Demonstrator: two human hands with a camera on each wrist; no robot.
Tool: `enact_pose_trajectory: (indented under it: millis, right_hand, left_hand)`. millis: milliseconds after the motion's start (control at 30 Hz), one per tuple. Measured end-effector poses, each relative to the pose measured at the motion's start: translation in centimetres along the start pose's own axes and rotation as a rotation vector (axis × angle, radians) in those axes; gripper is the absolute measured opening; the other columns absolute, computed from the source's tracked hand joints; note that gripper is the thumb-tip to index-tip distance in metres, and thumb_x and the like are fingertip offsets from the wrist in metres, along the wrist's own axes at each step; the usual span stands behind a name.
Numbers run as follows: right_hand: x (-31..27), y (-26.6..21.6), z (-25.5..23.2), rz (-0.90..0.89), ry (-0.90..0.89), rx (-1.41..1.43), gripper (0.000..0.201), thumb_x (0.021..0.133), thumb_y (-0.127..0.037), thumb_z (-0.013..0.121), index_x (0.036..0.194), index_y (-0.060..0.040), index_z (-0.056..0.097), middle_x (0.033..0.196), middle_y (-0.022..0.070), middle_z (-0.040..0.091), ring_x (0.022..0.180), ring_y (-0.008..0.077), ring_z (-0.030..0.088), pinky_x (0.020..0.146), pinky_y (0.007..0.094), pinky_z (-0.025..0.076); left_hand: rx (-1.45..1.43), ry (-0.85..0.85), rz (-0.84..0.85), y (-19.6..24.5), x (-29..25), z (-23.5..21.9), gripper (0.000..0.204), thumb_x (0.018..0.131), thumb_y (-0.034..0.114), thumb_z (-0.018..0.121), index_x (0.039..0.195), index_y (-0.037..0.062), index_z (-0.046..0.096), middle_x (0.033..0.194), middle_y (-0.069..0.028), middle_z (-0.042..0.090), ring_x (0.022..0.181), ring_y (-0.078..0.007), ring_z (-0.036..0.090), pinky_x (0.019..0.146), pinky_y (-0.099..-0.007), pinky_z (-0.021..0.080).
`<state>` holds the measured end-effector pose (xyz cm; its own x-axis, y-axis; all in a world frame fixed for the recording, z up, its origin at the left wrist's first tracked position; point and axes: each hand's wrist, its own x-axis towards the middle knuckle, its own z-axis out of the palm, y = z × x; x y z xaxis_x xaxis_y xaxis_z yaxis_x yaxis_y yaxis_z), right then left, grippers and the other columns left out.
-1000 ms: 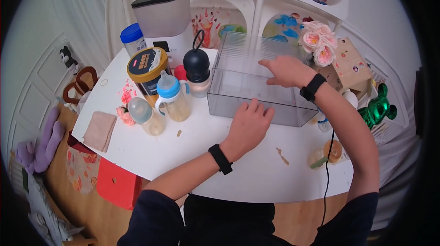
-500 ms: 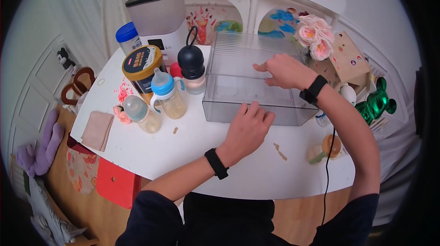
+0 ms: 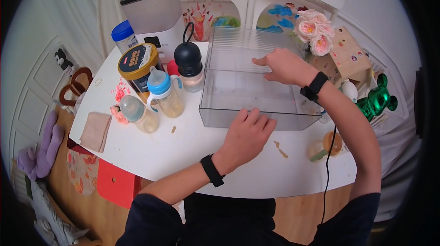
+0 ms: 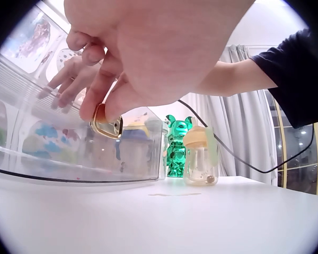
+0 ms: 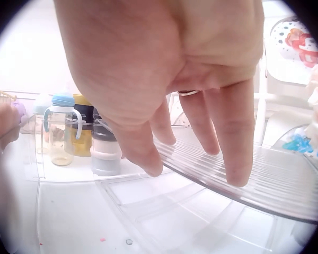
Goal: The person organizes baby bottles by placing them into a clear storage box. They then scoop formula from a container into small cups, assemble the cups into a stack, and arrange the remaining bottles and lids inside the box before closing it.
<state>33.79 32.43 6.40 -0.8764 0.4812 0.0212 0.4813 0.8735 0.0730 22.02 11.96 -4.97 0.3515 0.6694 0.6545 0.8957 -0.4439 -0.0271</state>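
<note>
A clear plastic box (image 3: pixel 215 119) with a ribbed top (image 3: pixel 238 44) lies on the white table. Its front section is drawn out past the edge of that top, showing the bare inside floor. My left hand (image 3: pixel 247 136) is at the front wall, thumb and finger pinching a gold-rimmed handle (image 4: pixel 112 129). My right hand (image 3: pixel 286 67) rests on the ribbed top, with fingers extended downward. In the right wrist view its fingertips (image 5: pixel 237 177) meet the top near the front edge, and the thumb (image 5: pixel 148 164) points down beside that edge.
Left of the box stand a dark-capped bottle (image 3: pixel 189 60), a blue-topped baby bottle (image 3: pixel 167 99), another baby bottle (image 3: pixel 140 115), a gold-lidded tub (image 3: pixel 140 67) and a machine (image 3: pixel 156 10). To the right are a sippy bottle (image 3: pixel 321 149), a black cable (image 3: pixel 329 168) and a green bear figure (image 3: pixel 376 101).
The box's front wall has come toward me with my left hand, widening the open part before the ribbed top. My right hand stays on the top. The head view has shifted slightly.
</note>
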Motion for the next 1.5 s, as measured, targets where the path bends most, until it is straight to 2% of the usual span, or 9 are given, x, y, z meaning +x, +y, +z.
enact_pose_trajectory:
  millis: [67, 400, 567, 767, 1000, 1100, 1500]
  right_hand:
    - [0.0, -0.1, 0.0, 0.019, -0.023, -0.015, 0.060, 0.085, -0.014, 0.082, 0.145, -0.0163, 0.072, 0.097, 0.0215, 0.078, 0.097, 0.0424, 0.074, 0.090, 0.0504, 0.061]
    - [0.1, -0.4, -0.4, 0.042, -0.034, -0.013, 0.060, 0.085, -0.013, 0.080, 0.145, -0.0169, 0.072, 0.094, 0.0207, 0.077, 0.095, 0.0417, 0.074, 0.088, 0.0498, 0.061]
    - [0.0, -0.4, -0.1, -0.018, 0.031, -0.023, 0.059, 0.084, -0.011, 0.081, 0.143, -0.0116, 0.073, 0.087, 0.0239, 0.075, 0.087, 0.0436, 0.072, 0.085, 0.0501, 0.060]
    - [0.1, -0.9, 0.2, -0.019, 0.035, -0.061, 0.060, 0.082, -0.009, 0.080, 0.142, -0.0093, 0.073, 0.084, 0.0229, 0.074, 0.087, 0.0428, 0.072, 0.084, 0.0496, 0.060]
    - [0.0, -1.0, 0.1, -0.030, 0.035, -0.068, 0.061, 0.082, -0.008, 0.079, 0.142, -0.0091, 0.073, 0.081, 0.0222, 0.072, 0.085, 0.0421, 0.072, 0.081, 0.0507, 0.059]
    - [0.0, -1.1, 0.0, -0.020, 0.030, -0.074, 0.061, 0.082, -0.008, 0.079, 0.142, -0.0089, 0.073, 0.080, 0.0216, 0.072, 0.084, 0.0420, 0.072, 0.080, 0.0508, 0.059]
    - [0.0, -0.9, 0.6, -0.033, 0.047, -0.104, 0.060, 0.082, -0.008, 0.078, 0.142, -0.0089, 0.073, 0.079, 0.0210, 0.072, 0.083, 0.0418, 0.072, 0.080, 0.0508, 0.059]
  left_hand:
    - [-0.004, -0.025, -0.016, 0.2, -0.6, -0.6, 0.024, 0.079, 0.003, 0.069, 0.102, 0.0086, 0.069, 0.085, -0.0023, 0.061, 0.091, -0.0231, 0.054, 0.080, -0.0380, 0.039]
    - [0.011, -0.094, -0.001, 2.8, -3.1, -3.8, 0.023, 0.079, 0.005, 0.069, 0.101, 0.0097, 0.068, 0.081, 0.0002, 0.056, 0.086, -0.0205, 0.049, 0.076, -0.0356, 0.038]
    - [0.041, -0.089, -0.014, 3.2, -3.5, -4.1, 0.022, 0.080, 0.006, 0.068, 0.102, 0.0103, 0.070, 0.081, 0.0015, 0.055, 0.085, -0.0194, 0.048, 0.075, -0.0345, 0.037]
    - [0.049, -0.105, -0.013, 3.7, -3.9, -4.5, 0.022, 0.081, 0.007, 0.069, 0.102, 0.0106, 0.071, 0.081, 0.0021, 0.054, 0.083, -0.0181, 0.047, 0.073, -0.0334, 0.037]
    - [0.035, -0.126, -0.020, 3.7, -4.5, -5.3, 0.023, 0.081, 0.008, 0.070, 0.104, 0.0101, 0.072, 0.081, 0.0022, 0.055, 0.083, -0.0175, 0.047, 0.072, -0.0325, 0.037]
    - [0.035, -0.136, -0.005, 4.0, -4.6, -5.7, 0.019, 0.083, 0.013, 0.069, 0.101, 0.0061, 0.068, 0.081, -0.0020, 0.055, 0.086, -0.0187, 0.050, 0.074, -0.0324, 0.038]
    - [0.064, -0.122, 0.000, 4.7, -4.6, -6.2, 0.017, 0.082, 0.012, 0.069, 0.098, 0.0063, 0.068, 0.078, -0.0012, 0.052, 0.084, -0.0180, 0.049, 0.072, -0.0321, 0.037]
